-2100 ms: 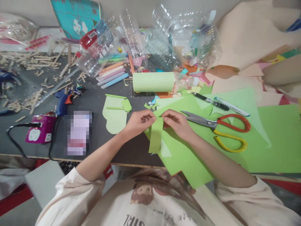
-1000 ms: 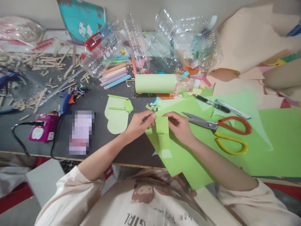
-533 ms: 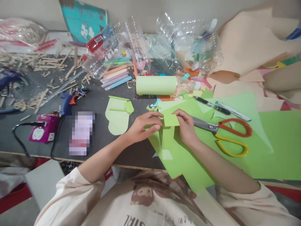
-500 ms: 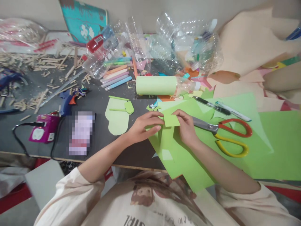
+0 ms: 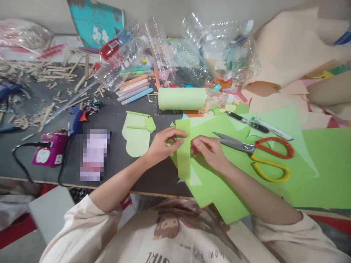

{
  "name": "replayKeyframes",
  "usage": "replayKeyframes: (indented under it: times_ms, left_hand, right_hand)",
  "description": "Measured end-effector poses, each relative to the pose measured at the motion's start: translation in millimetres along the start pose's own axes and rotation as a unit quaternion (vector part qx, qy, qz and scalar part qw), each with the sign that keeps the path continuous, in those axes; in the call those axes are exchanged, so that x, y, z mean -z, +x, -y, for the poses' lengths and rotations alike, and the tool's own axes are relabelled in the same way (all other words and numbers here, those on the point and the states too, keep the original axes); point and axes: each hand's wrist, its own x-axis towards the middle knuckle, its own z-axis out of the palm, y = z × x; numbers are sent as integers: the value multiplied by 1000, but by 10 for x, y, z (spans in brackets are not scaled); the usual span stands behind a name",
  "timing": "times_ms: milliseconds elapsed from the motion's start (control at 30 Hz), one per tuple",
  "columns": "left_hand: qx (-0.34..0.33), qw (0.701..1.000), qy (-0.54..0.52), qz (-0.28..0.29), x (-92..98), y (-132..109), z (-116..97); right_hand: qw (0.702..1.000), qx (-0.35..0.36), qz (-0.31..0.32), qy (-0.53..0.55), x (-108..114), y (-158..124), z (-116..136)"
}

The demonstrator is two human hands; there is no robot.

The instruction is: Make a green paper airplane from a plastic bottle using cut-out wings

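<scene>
A narrow green paper strip [image 5: 183, 153] stands unfolded and lengthwise between my two hands, over large green sheets [image 5: 246, 175]. My left hand [image 5: 164, 144] pinches the strip's left edge near the middle. My right hand [image 5: 208, 149] pinches its right edge at the same height. Red and yellow scissors [image 5: 255, 149] lie just right of my right hand, blades pointing at it. Green paper cutouts [image 5: 135, 135] lie on the dark table [image 5: 109, 117] left of my left hand.
A green paper roll [image 5: 182, 98] lies behind the hands, with pastel markers [image 5: 134, 86] and clear plastic bottles [image 5: 164, 54] beyond. Two pens [image 5: 257, 122] rest above the scissors. A glue gun [image 5: 78, 118], a purple device [image 5: 49, 153] and wooden sticks [image 5: 35, 91] sit left.
The strip was folded over into a short flap half a second ago; now it is opened out full length. Both hands have shifted to pinch its side edges.
</scene>
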Motion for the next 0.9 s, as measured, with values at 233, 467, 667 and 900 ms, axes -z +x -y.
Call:
replayKeyframes:
  times_ms: [233, 467, 667, 900]
  left_hand:
    - [69, 997, -32, -10, 9, 40, 13]
    - [75, 995, -59, -4, 14, 20, -37]
    - [56, 998, -41, 2, 1, 12, -45]
    - [86, 994, -64, 9, 6, 24, -74]
  right_hand:
    - [944, 132, -8, -301, 388, -322, 246]
    - [790, 138, -58, -595, 1080, -967, 104]
    - [742, 44, 38, -668, 1572, -1161, -121]
    - [719, 22, 84, -690, 1663, -1062, -234]
